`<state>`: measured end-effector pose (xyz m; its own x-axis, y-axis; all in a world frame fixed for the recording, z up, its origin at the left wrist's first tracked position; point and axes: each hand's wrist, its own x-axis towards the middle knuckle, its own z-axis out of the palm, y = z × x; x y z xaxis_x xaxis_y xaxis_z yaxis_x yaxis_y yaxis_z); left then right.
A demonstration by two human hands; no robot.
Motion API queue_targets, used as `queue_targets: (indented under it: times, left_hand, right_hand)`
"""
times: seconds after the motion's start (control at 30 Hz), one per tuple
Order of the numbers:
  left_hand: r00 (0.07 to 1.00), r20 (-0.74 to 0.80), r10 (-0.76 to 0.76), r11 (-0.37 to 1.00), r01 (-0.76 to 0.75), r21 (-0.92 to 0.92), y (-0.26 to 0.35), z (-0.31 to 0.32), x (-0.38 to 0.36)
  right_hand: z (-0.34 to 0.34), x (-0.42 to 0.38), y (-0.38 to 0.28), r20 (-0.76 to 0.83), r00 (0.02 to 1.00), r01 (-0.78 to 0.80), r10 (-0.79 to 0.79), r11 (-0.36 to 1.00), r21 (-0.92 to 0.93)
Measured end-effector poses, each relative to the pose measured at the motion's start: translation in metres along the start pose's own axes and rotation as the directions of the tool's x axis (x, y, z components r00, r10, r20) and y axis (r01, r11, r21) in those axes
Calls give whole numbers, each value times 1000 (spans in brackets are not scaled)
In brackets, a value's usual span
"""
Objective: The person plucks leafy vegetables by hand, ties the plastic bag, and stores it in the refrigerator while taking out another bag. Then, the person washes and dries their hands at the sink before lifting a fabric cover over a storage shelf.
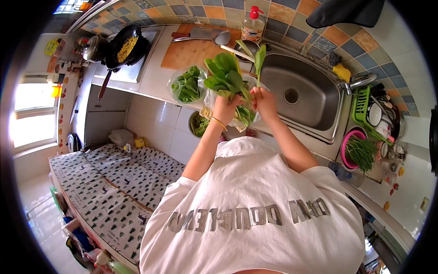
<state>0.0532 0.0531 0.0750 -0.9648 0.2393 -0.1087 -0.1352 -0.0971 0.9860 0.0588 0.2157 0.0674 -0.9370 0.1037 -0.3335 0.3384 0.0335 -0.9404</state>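
My left hand (226,108), with a yellow bangle at its wrist, is closed around the base of a bunch of leafy greens (223,75). Close beside it, the fingers of my right hand (264,101) pinch a single leaf stalk (259,65) that stands upright. A clear bowl of loose green leaves (189,85) sits at the counter edge, left of the bunch. Below my hands lie more greens (245,115) in a plastic bag, partly covered by my wrists. A pot with green pieces (199,124) is lower, left of my left forearm.
A steel sink (332,107) is to the right. Behind the bowl, a cutting board (182,55) carries a cleaver (200,33) and a spoon. A wok (132,31) with yellow food is on the stove at left. A pink basin (345,148) with long thin greens stands at right.
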Motion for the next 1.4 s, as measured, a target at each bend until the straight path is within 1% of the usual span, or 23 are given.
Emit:
queue_targets:
  times: [0.03, 0.07, 0.1, 0.13, 0.2, 0.3, 0.33, 0.37, 0.47, 0.53, 0.57, 0.67, 0.77, 0.8, 0.9, 0.93, 1.03, 1.1, 1.13, 1.17, 1.23, 1.27, 1.4]
  left_hand:
    - [1000, 2, -18, 998, 18, -57, 4, 1, -2]
    - [999, 5, -35, 993, 35, -113, 9, 1, -5]
    - [999, 7, -52, 984, 53, -170, 12, 0, -9]
    - [995, 21, -102, 975, 105, -198, 10, -3, -13]
    - [979, 52, -196, 947, 202, -251, 6, -13, -18]
    - [940, 159, -303, 895, 338, -290, 10, -28, -32]
    - [931, 178, -318, 893, 357, -273, 6, -33, -36]
    - [921, 208, -330, 889, 377, -259, 5, -36, -38]
    - [889, 289, -355, 879, 423, -220, 2, -44, -43]
    - [869, 341, -359, 876, 439, -197, -4, -50, -42]
    - [873, 325, -364, 885, 433, -171, -6, -52, -42]
    - [875, 295, -383, 896, 430, -111, -10, -55, -41]
    - [866, 278, -416, 889, 452, -79, -15, -62, -39]
    - [862, 267, -430, 885, 462, -64, -16, -65, -39]
    - [864, 238, -444, 884, 466, -43, -10, -67, -37]
    - [867, 228, -444, 885, 464, -39, -8, -67, -37]
    - [880, 239, -411, 888, 445, -111, -12, -66, -35]
    - [885, 239, -399, 893, 434, -116, -10, -64, -34]
    - [889, 238, -392, 896, 427, -119, -9, -64, -34]
    - [890, 237, -390, 898, 425, -117, -10, -66, -34]
    - [890, 240, -388, 899, 423, -113, -13, -70, -33]
    - [892, 240, -382, 901, 418, -119, -13, -70, -33]
    - [900, 230, -371, 909, 402, -106, -15, -70, -28]
  right_hand:
    - [-1, 3, 8, 93, 985, -160, 142, 960, 231]
    - [-4, 6, 16, 215, 944, -323, 252, 843, 430]
    - [-4, 7, 19, 356, 878, -477, 321, 660, 581]
    - [-2, 5, 24, 383, 852, -523, 357, 607, 598]
    - [2, -4, 31, 441, 795, -605, 417, 494, 624]
    - [2, -19, 32, 584, 684, -725, 438, 318, 611]
    - [-1, -20, 40, 668, 630, -774, 397, 244, 584]
    - [-3, -21, 48, 713, 588, -807, 382, 223, 546]
    - [-9, -23, 59, 839, 448, -894, 308, 187, 408]
    - [-16, -22, 51, 892, 383, -903, 241, 302, 306]
    - [-18, -21, 49, 914, 347, -897, 212, 360, 257]
    - [-19, -12, 49, 826, 442, -795, 349, 580, 181]
    - [-9, 0, 62, 649, 639, -607, 413, 789, 96]
    - [-9, 8, 68, 537, 711, -566, 453, 823, 55]
    - [-12, 28, 82, 429, 755, -473, 495, 865, -166]
    - [-12, 35, 86, 457, 734, -440, 502, 864, -243]
    - [-4, 44, 78, 381, 764, -301, 521, 810, -504]
    - [7, 38, 86, 187, 952, -63, 244, 749, -659]
    - [12, 33, 87, 112, 991, 37, 69, 673, -739]
    - [12, 29, 88, 151, 988, 85, 23, 740, -668]
    - [13, 5, 44, 213, 974, 173, -73, 847, -503]
    - [16, 6, 58, 248, 956, 234, -155, 915, -330]
    - [30, -11, 47, 307, 927, 244, -216, 968, -57]
